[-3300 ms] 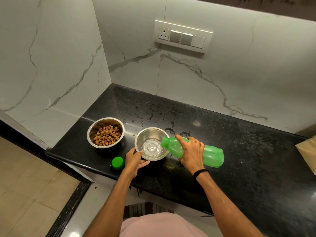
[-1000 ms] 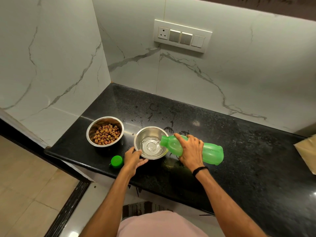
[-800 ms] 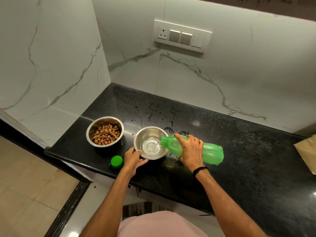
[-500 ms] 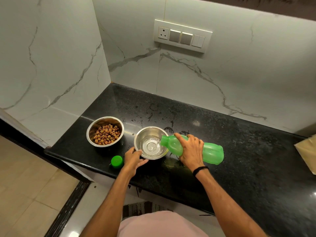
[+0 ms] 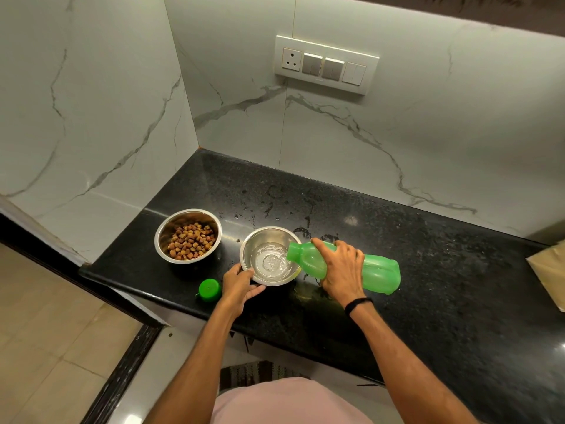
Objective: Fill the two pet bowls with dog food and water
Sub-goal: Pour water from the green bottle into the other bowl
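Two steel bowls stand on the black counter [image 5: 397, 270]. The left bowl [image 5: 187, 235] holds brown dog food. The right bowl [image 5: 270, 255] has clear water in its bottom. My right hand [image 5: 342, 270] grips a green plastic bottle [image 5: 376, 269], tipped nearly flat, its open mouth over the right bowl's rim with water running in. My left hand [image 5: 240, 284] holds the near left rim of that bowl. The bottle's green cap [image 5: 209, 289] lies on the counter just left of my left hand.
Marble walls close the counter at the back and on the left. Water drops spot the counter behind the bowls. A brown paper bag [image 5: 548, 272] lies at the right edge. The counter's front edge runs just below the cap.
Both hands and the bottle have stayed in place. Water keeps flowing into the right bowl, and its level has risen slightly.
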